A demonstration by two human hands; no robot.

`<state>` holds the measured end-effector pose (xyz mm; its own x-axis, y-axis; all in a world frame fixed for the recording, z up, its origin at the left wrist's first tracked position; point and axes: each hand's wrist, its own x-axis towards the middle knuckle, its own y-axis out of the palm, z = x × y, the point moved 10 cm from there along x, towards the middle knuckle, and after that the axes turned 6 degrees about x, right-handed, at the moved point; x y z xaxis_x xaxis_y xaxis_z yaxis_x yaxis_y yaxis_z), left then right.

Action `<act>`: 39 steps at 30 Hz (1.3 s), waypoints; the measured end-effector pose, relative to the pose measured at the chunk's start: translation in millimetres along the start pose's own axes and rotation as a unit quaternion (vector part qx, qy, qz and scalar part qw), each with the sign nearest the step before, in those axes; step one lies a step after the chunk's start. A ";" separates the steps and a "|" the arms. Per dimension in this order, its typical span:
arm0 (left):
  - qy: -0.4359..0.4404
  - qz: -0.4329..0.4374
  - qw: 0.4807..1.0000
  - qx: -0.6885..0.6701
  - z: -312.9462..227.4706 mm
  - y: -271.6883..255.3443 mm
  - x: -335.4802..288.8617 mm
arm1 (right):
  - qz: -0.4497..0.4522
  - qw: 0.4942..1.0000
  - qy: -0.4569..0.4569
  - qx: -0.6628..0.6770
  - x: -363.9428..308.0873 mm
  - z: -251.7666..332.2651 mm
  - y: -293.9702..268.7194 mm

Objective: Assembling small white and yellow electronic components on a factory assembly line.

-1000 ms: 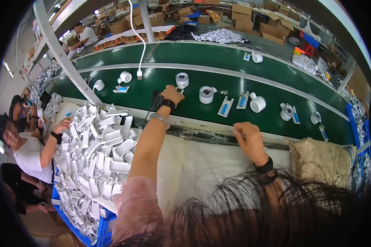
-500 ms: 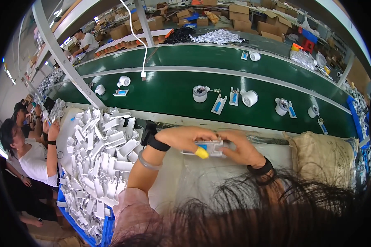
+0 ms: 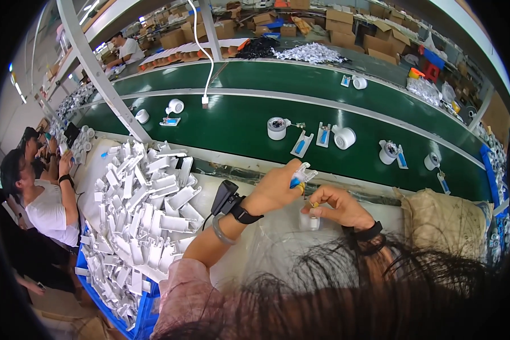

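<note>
My left hand (image 3: 273, 190) is closed on a white plastic housing (image 3: 305, 172) with a blue part inside, tilted up near the belt's edge. Yellow shows at its fingertips, where a cover sits on the thumb. Lower and to the right, my right hand (image 3: 345, 208) has its thumb and fingers pinched together. Something small and yellowish shows at the pinch, too small to name. Just below those fingers, a small translucent container (image 3: 310, 222) with something white in it stands on the plastic-covered bench (image 3: 277, 238).
To the left, a blue bin (image 3: 150, 309) overflows with white housings (image 3: 153, 198). Beyond the bench runs a green belt (image 3: 232, 127) carrying round white units (image 3: 344, 137) with wired blue parts. At right lies a tan sack (image 3: 445, 224). A white cable (image 3: 211, 73) hangs ahead; co-workers (image 3: 48, 207) sit left.
My hands were together on the white housing. My left hand now holds it farther forward and tilted up, while my right hand has come away and pinches above the small container.
</note>
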<state>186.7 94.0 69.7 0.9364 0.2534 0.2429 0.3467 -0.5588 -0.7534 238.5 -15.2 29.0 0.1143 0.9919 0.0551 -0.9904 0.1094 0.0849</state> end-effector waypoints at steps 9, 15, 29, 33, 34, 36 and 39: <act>0.000 -0.056 0.992 -0.109 7.4 4.2 -9.2 | -0.157 0.984 0.021 -0.075 -2.5 -11.9 -27.0; -0.062 0.032 0.915 -0.396 13.3 40.4 -8.2 | -0.294 0.932 -0.103 -0.185 -12.3 17.3 -40.5; -0.012 -0.020 0.919 -0.393 9.9 38.4 -11.8 | -0.246 0.908 -0.227 -0.252 -14.1 42.2 -13.9; -0.020 -0.007 0.942 -0.334 -3.9 30.3 -16.4 | -0.292 0.827 -0.321 -0.358 -29.6 64.0 -1.8; -0.008 -0.013 0.948 -0.317 -8.0 27.4 -17.1 | -0.292 0.827 -0.321 -0.358 -30.0 63.0 -1.6; -0.005 -0.013 0.957 -0.290 -10.6 26.5 -18.4 | -0.302 0.815 -0.333 -0.365 -33.3 63.4 -1.5; 0.032 -0.035 0.971 -0.236 -15.0 24.5 -19.3 | -0.295 0.807 -0.342 -0.381 -35.0 67.3 1.9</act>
<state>177.9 63.6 55.7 0.9056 0.2634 0.3323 0.3828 -0.8450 -0.3734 237.9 -54.0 94.2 0.3419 0.5143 0.7865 -0.4794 0.8153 -0.3247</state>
